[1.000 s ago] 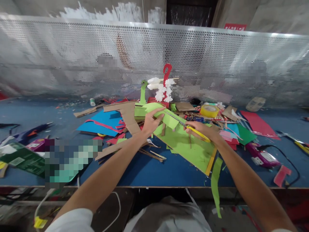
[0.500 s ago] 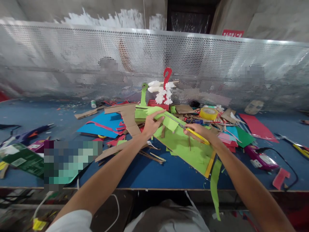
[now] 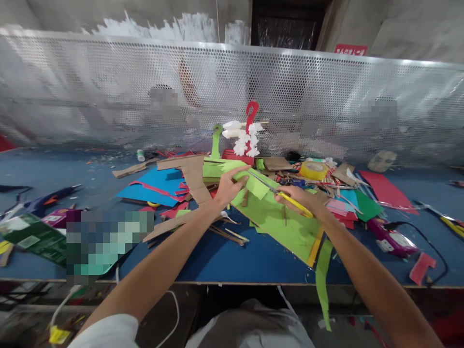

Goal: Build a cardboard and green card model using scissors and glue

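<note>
My left hand (image 3: 227,186) pinches a light green piece of paper (image 3: 250,183) and holds it up over the table. My right hand (image 3: 299,199) grips yellow-handled scissors (image 3: 279,192), whose blades point left into that paper's edge. Under both hands lies a large green sheet (image 3: 286,224) on a cardboard backing, reaching toward the table's front edge. A strip of green paper (image 3: 322,285) hangs over that edge.
A blue table (image 3: 224,256) is strewn with cardboard strips (image 3: 192,179), blue paper (image 3: 155,186), red paper (image 3: 384,188), a yellow tape roll (image 3: 313,170) and glue guns (image 3: 393,238). A small red and white paper model (image 3: 244,137) stands before a perforated metal screen (image 3: 326,96).
The view has tilted slightly. Both hands stay at the green paper; the scissors have crept a little further left into it.
</note>
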Tool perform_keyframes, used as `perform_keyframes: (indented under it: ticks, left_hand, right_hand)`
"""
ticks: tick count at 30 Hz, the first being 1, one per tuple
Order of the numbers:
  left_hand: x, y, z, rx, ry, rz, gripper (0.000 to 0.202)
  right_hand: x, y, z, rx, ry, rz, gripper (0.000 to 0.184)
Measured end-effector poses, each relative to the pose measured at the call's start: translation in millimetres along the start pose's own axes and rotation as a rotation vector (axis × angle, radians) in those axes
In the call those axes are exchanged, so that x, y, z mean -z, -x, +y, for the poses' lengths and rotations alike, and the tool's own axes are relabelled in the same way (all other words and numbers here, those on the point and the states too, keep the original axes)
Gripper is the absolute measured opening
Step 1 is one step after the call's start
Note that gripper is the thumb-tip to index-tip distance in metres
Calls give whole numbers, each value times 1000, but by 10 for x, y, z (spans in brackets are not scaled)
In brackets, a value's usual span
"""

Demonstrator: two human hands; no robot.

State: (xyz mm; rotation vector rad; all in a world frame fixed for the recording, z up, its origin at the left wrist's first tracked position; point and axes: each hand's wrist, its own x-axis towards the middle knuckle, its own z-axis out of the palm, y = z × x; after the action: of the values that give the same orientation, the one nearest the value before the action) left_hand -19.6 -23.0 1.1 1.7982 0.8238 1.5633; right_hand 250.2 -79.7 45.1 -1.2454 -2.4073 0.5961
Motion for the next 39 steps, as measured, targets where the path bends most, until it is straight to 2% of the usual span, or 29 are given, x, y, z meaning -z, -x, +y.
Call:
perform_keyframes:
  ticks: [7,12,18,23,31,39]
  left_hand:
    - [36,-16,-49,-33,-16,-8,56]
    - [92,-11,-82,18,-53,5,58]
    - [83,-26,-132,-18,-8,22,51]
    - [52,-22,-79,-33,-23,-8,45]
    - [34,-2,2,-6,4,-42,47]
    - [37,2,-19,11,20,-53,49]
  right_hand:
    - [-39,-26,124,-36,7,-3,48]
    - [-62,-13,224,19,10,7,44]
    - [-31,17,138,51,11,-5,48]
    - [-27,22,92,58,22,-2,49]
    - [-76,-26,221,37,3,25,48]
    - [-38,-3,127,-6,3,-2,48]
